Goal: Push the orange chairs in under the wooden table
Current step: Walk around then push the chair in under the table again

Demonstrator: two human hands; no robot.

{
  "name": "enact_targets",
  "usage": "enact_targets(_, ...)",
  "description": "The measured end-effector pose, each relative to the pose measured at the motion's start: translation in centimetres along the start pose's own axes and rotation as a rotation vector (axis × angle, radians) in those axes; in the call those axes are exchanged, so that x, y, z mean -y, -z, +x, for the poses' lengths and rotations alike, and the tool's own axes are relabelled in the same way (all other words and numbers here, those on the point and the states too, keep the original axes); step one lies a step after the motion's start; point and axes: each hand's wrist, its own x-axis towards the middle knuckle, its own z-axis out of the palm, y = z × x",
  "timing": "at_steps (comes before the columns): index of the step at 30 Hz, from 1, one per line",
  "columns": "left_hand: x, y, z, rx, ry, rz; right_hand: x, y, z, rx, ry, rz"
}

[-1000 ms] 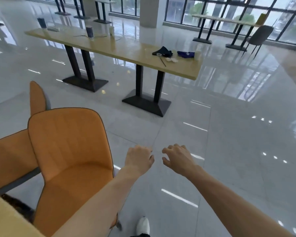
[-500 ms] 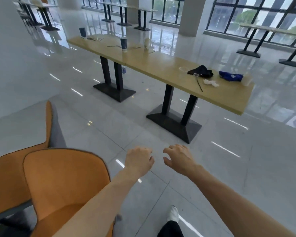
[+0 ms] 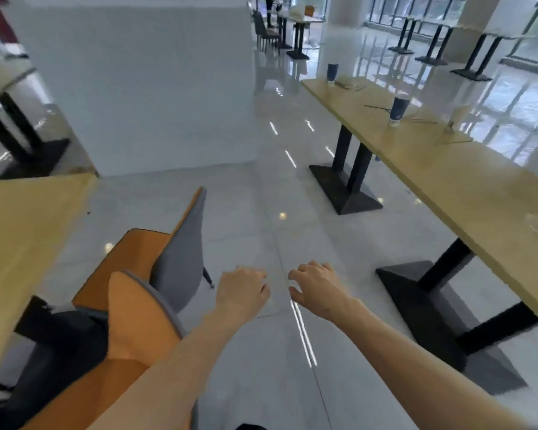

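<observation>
Swinging leftward since the earlier frames, the view is now taking in a white partition wall (image 3: 143, 88) at the far left and bringing the near-left wooden tabletop (image 3: 22, 243) into the picture, while the long table on the right (image 3: 448, 169) is sliding toward the right edge. That near-left tabletop is where the chairs are lining up: the farther orange chair (image 3: 156, 259) is sitting just beside its edge with its grey-backed rest turned toward the aisle, and the nearer orange chair (image 3: 128, 321) is standing close behind it, partly hidden by the left forearm; neither seat looks tucked under yet, so the pushing is likely still to come. Both arms are stretching forward over the bare floor (image 3: 261, 197), probably for balance while turning. The left hand (image 3: 241, 293) is hanging loosely curled, gripping nothing and apart from the chairs. The right hand (image 3: 319, 288) is hovering beside it with fingers spread and bent, also empty. Small dark cups (image 3: 397, 110) are standing on the right table.
</observation>
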Motion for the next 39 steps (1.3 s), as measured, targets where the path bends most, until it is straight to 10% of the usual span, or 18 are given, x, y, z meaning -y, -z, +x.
enact_targets(19, 13.5, 2.3, 2.0, -0.268, 0.891, 0.003, 12.0, -0.3, 26.0, 0.069, 1.048, -0.048)
enact_targets(30, 10.7, -3.4, -1.7, -0.218, 1.572, -0.333, 22.0, -6.3, 30.1, 0.184, 1.783, -0.199)
enact_targets(39, 5.8, -8.3, -1.1, -0.187, 2.051, -0.267, 28.1, -9.5, 31.0, 0.166, 2.010, -0.374)
